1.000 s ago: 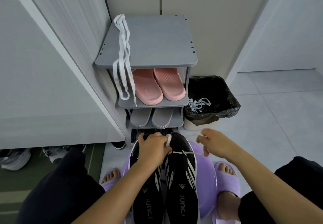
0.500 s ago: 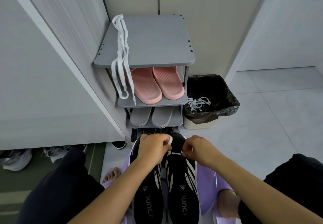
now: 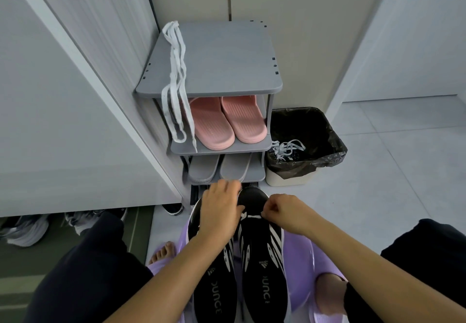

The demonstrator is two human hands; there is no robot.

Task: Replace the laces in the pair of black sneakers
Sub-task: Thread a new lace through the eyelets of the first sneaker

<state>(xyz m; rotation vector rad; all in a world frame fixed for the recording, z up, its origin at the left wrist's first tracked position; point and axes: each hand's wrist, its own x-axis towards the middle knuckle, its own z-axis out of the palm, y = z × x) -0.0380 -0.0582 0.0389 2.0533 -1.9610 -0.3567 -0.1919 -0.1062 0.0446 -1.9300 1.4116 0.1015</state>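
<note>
- The right hand (image 3: 282,213) is curled tight, pinching the white lace (image 3: 251,216) at the front eyelets of the right-hand sneaker (image 3: 264,272).
- The left hand (image 3: 222,211) lies palm-down over the toe of the left-hand sneaker (image 3: 222,292). Its fingertips are blurred, so I cannot tell whether it grips anything.
- Both black, white-striped sneakers sit side by side on a purple stool (image 3: 302,267), toes toward the shoe rack (image 3: 216,70).

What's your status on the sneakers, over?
Right hand pinching the white lace at the toe end of the right sneaker. Left hand over the left sneaker, grip unclear. Spare laces hang on the shelf; nothing blocks the hands.
</note>
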